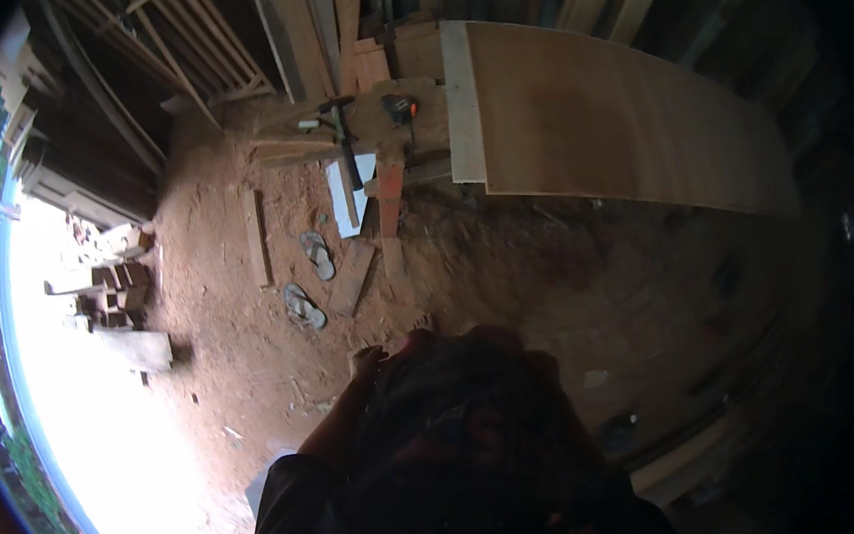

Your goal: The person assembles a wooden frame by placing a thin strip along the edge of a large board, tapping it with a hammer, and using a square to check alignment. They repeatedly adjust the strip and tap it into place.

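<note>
Left hand [367, 358], grip unclear, two flip-flops [304, 307], one hammer [345, 145], one tape measure [399, 109]

Carpentry workshop: hammer [348, 158], tape measure [399, 107], planks [349, 22]

From the left hand [367, 360], the way forward lies open above the dirt floor [220, 313], where a loose plank [353, 278] and a pair of flip-flops [308, 278] lie low. At the table [366, 123], the hammer [345, 145] juts past the near edge. Between it and the tape measure [399, 109] a narrow bare strip leaves room for a hand. The plywood sheet [626, 116] blocks the right end, overhanging the near edge; upright boards [350, 27] wall off the far edge.
</note>
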Motion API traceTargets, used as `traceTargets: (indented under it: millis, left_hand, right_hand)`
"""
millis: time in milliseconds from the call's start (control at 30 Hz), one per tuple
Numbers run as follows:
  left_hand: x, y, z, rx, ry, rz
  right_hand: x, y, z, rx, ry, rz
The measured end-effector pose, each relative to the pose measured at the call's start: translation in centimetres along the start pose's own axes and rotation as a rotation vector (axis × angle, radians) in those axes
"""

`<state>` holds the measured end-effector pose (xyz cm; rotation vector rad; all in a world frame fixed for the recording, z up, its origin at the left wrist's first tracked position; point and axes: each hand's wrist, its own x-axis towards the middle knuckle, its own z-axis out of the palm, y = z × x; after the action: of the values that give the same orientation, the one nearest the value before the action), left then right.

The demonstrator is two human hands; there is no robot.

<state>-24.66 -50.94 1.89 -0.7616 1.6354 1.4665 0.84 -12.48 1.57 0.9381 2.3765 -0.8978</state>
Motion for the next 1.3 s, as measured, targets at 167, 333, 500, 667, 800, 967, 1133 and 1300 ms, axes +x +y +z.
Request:
traceTargets:
  millis: [167,333,500,667,800,967,1133,1300]
  left_hand:
    - [-2.0,1.7,1.6,-0.111,0.035,-0.137]
    - [-2.5,1.7,3.4,-0.272,0.069,-0.099]
    - [-3.9,2.2,6.5,-0.190,0.171,0.014]
    - [-6.1,5.8,9.4,-0.313,0.299,-0.003]
    - [-5.5,7.2,10.4,-0.124,0.286,-0.112]
    - [0.6,4.7,10.4,-0.130,0.254,-0.181]
    - [7.8,5.4,10.6,-0.178,0.199,-0.164]
    - [10.8,13.2,10.9,-0.051,0.204,-0.127]
  right_hand:
    - [-1.0,-5.2,-8.1,0.432,-0.018,0.108]
    - [0.3,-7.3,-13.2,0.669,-0.079,0.301]
    - [5.6,-6.6,-15.6,0.500,-0.160,0.217]
    - [9.7,-10.1,-19.6,0.520,-0.091,0.121]
    - [10.7,-15.4,-23.8,0.589,-0.134,0.014]
    - [11.2,-22.3,-27.0,0.690,-0.273,-0.096]
    - [14.9,-27.6,-30.3,0.783,-0.271,-0.192]
    - [22.9,-31.3,-32.1,0.834,-0.118,-0.112]
